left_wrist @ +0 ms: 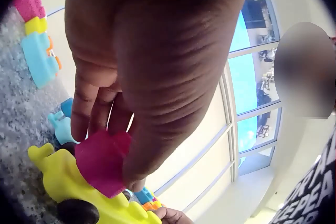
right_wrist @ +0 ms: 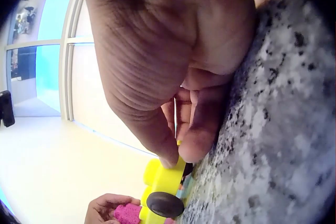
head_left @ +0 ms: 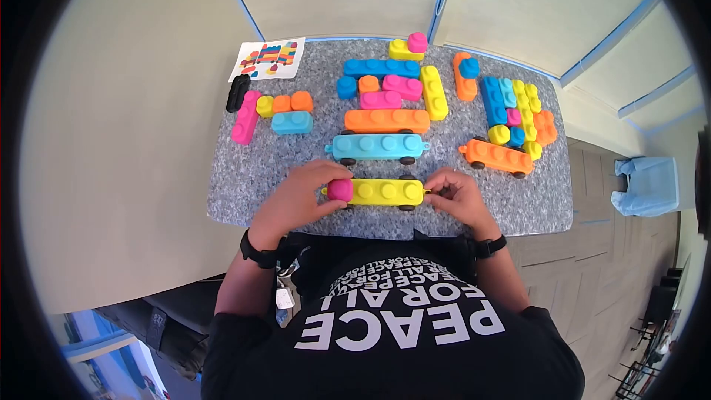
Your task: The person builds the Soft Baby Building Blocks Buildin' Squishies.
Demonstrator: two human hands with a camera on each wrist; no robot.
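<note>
A yellow wheeled toy block car (head_left: 387, 192) stands on the speckled table in front of the person. My left hand (head_left: 302, 194) pinches a pink block (head_left: 340, 190) between thumb and fingers, at the car's left end. In the left wrist view the pink block (left_wrist: 104, 162) sits over the studs of the yellow car (left_wrist: 79, 187), tilted a little. At the car's other end, the thumb and fingers of my right hand (head_left: 458, 196) pinch its small hitch. The right wrist view shows those fingertips at the yellow end (right_wrist: 165, 176), beside a black wheel (right_wrist: 165, 204).
Behind the yellow car stand a light blue wheeled car (head_left: 376, 147) and an orange long piece (head_left: 386, 121). To the right is another orange wheeled car (head_left: 498, 157) near grouped blocks. More blocks and a printed picture sheet (head_left: 266, 58) lie at the left.
</note>
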